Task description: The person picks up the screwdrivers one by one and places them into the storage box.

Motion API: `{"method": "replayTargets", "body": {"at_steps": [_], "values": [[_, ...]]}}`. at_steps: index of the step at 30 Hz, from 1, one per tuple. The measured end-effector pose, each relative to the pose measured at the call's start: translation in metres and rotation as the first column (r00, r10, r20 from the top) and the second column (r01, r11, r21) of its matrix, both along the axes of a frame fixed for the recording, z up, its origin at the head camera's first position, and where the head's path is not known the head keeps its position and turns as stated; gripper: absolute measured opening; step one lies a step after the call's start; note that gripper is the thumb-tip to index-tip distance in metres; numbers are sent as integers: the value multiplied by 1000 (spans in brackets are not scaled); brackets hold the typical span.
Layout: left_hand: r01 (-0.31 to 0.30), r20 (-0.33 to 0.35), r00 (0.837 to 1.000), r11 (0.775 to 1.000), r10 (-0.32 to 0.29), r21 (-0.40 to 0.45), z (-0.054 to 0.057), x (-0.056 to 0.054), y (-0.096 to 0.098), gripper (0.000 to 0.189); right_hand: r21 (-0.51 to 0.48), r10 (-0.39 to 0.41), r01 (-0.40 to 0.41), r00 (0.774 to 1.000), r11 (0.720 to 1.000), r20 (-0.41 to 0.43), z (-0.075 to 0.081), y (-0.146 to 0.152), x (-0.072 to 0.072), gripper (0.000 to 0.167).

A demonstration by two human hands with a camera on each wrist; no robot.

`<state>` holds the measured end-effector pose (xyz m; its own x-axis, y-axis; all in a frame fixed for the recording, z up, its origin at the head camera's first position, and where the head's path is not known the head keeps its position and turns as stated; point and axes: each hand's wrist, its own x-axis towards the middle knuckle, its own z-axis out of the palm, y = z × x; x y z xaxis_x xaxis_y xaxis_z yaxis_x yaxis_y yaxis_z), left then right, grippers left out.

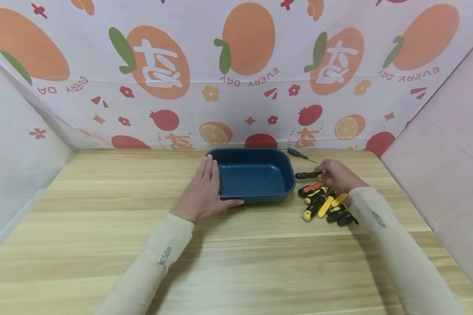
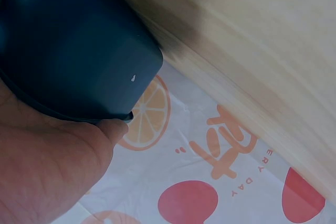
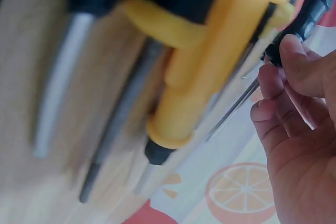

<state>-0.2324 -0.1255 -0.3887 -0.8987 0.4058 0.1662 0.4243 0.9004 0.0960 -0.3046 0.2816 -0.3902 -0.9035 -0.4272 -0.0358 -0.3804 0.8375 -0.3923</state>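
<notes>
A loose heap of screwdrivers point(image 1: 325, 206) lies just right of the blue box point(image 1: 256, 200), handy for the right hand point(image 1: 336, 173). The left hand point(image 1: 201, 188) has straight fingers along the box's left side, thumb stretched along its near wall — probably steadying it. The right, forearm angled inward, pinches a black-handled tool point(image 1: 307, 175) between thumb and fingers; behind lies a thin screwdriver point(image 1: 297, 153).

Looks like a small work corner at a table point(image 1: 260, 258) with a wood look. Has a white cloth point(image 1: 248, 103) behind, with big oranges point(image 1: 248, 39), red fruit point(image 1: 165, 120) and little flowers point(image 1: 210, 93) on it, and pale sides point(image 1: 437, 131) to the left and right. Has a heap of screwdrivers point(image 1: 325, 206), too. Cannot tell home from workshop.
</notes>
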Motion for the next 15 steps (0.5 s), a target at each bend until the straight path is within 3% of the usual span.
{"method": "replayTargets", "body": {"at_steps": [6,15], "values": [[0,-9,1000,1000,0,4,-1,2,-1,128,-37,-2,0,998,999,-59,12,-9,2,28],[10,-15,1000,1000,-10,-2,-1,2,-2,129,29,-28,33,988,999,-152,31,-24,7,26]]}}
